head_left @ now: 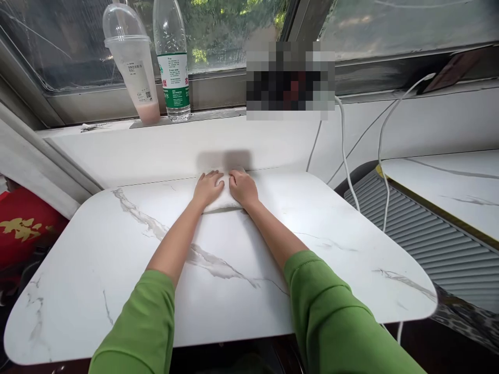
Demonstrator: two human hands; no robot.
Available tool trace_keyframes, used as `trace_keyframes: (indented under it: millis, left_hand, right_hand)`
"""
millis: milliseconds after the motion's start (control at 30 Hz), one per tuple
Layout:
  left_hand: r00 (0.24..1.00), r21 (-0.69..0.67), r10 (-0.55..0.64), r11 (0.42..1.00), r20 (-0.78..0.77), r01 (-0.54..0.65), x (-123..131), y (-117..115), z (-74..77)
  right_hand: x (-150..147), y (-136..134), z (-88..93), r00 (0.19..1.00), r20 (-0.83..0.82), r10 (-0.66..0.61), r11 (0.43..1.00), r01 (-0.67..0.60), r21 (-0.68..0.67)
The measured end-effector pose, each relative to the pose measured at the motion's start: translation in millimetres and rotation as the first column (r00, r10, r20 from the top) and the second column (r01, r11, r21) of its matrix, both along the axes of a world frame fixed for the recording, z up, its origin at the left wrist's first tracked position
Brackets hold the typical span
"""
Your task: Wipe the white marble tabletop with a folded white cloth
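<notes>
A white folded cloth [223, 201] lies at the far edge of the white marbled table [234, 311], close to the wall. On its left part rests my left hand [209, 188], palm down with fingers stretched out and a little apart. My right hand [242, 187] presses on the right part, its fingers curled against the cloth. Both hands cover much of it, so its full shape is hidden. Both arms reach forward across the table in green sleeves.
On the window ledge stand a plastic cup [134, 67] with pink drink and a clear water bottle [174, 78]. A blurred patch hides part of the ledge. White cables [384, 140] hang at the right, over a ridged grey surface [424, 234]. A red item [29, 223] is at left.
</notes>
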State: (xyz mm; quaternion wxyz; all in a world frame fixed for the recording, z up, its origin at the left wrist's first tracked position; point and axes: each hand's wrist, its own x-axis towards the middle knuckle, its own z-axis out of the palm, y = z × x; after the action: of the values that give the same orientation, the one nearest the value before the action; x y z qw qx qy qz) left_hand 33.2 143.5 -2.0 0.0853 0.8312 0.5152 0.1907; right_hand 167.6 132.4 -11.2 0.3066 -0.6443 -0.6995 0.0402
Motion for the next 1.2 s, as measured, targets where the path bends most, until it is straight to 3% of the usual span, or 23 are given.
trace_keyframes:
  millis: [100, 200, 333, 400, 467, 533, 600, 700, 800, 867, 1000, 1100, 1200]
  left_hand:
    - [0.998, -0.007, 0.024, 1.0, -0.05, -0.025, -3, -22, 1.3]
    - [0.994, -0.018, -0.029, 0.999, -0.105, 0.027, -15, -57, 4.3]
    - [0.976, -0.024, -0.164, 0.986, -0.14, 0.162, -49, -117, 7.4]
    - [0.963, -0.019, -0.221, 0.975, -0.154, 0.22, -71, -150, 7.4]
    - [0.949, -0.005, -0.26, 0.965, -0.179, 0.264, -89, -182, 6.3]
    - [0.961, 0.031, -0.197, 0.978, -0.193, 0.206, -101, -207, 4.9]
    - [0.978, 0.048, -0.069, 0.996, -0.198, 0.08, -104, -220, 3.7]
    - [0.972, 0.01, 0.062, 0.998, -0.228, -0.061, -99, -208, 2.5]
    - [0.956, 0.0, 0.166, 0.985, -0.242, -0.172, -100, -159, 1.9]
    - [0.954, 0.013, 0.193, 0.981, -0.231, -0.196, -111, -116, 3.2]
    - [0.971, 0.029, 0.13, 0.992, -0.199, -0.126, -142, -41, 9.9]
    - [0.986, 0.072, 0.124, 0.991, -0.11, -0.116, -156, -16, 11.1]
    - [0.992, 0.154, 0.119, 0.982, -0.038, -0.112, -159, -17, 5.8]
  right_hand:
    - [-3, -17, 0.7, 0.998, -0.042, 0.044, 0.999, -0.044, -0.014]
    - [-9, -45, -1.1, 0.98, -0.167, 0.111, 0.993, -0.115, -0.011]
    - [-11, -107, -4.9, 0.835, -0.535, 0.13, 0.984, -0.173, -0.031]
    - [-8, -145, -2.6, 0.774, -0.593, 0.223, 0.945, -0.32, -0.062]
    - [-5, -182, 2.9, 0.758, -0.496, 0.423, 0.849, -0.523, -0.074]
    - [-6, -211, 8.6, 0.736, -0.296, 0.609, 0.743, -0.66, -0.114]
    - [-17, -226, 11.5, 0.733, -0.079, 0.676, 0.715, -0.678, -0.169]
    - [-51, -213, 7.8, 0.804, 0.21, 0.556, 0.831, -0.538, -0.144]
    - [-92, -162, 0.0, 0.829, 0.36, 0.427, 0.899, -0.431, -0.073]
    - [-115, -119, -2.5, 0.835, 0.357, 0.418, 0.905, -0.418, -0.082]
    - [-148, -49, 1.7, 0.89, 0.277, 0.363, 0.93, -0.328, -0.164]
    - [-161, -27, 6.3, 0.913, 0.241, 0.33, 0.938, -0.288, -0.195]
    - [-163, -27, 9.0, 0.915, 0.228, 0.332, 0.933, -0.284, -0.22]
